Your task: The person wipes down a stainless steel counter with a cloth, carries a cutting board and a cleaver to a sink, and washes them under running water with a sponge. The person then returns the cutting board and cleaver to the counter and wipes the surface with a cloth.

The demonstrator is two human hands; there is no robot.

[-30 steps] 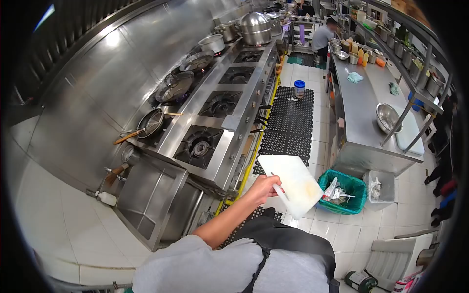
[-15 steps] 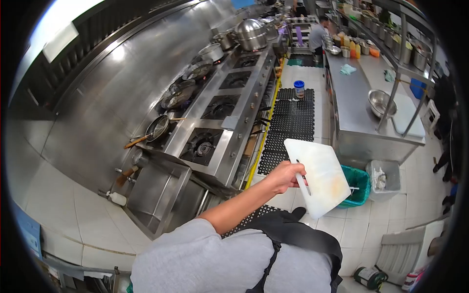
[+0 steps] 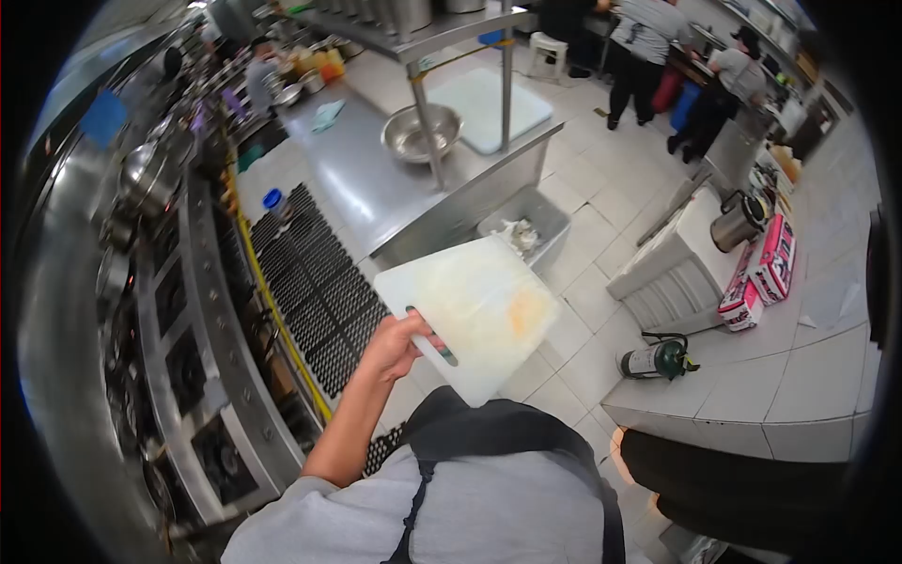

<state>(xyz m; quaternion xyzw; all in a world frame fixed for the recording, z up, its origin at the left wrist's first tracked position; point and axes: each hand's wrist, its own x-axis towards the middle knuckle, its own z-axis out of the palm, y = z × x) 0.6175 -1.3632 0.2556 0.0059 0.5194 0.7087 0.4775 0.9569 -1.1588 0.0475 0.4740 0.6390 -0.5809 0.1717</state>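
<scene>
My left hand (image 3: pixel 393 346) grips a white cutting board (image 3: pixel 474 305) by the slot handle near its left edge. The board is tilted, with a pale orange stain toward its right side, and is held in front of my body above the floor. Its upper edge overlaps the view of a grey bin (image 3: pixel 536 228) with crumpled waste in it. My right hand does not show in the view.
A steel table (image 3: pixel 352 174) carries a metal bowl (image 3: pixel 420 132) and another board (image 3: pixel 489 108). Stove burners (image 3: pixel 224 456) line the left. A gas canister (image 3: pixel 656 359) stands at the right beside a tiled ledge (image 3: pixel 742 385). Several people are farther back.
The view has swung to the right, bringing the canister, pink boxes and more people into sight. The board, still in my left hand, appears farther left and now covers the green-lined bin.
</scene>
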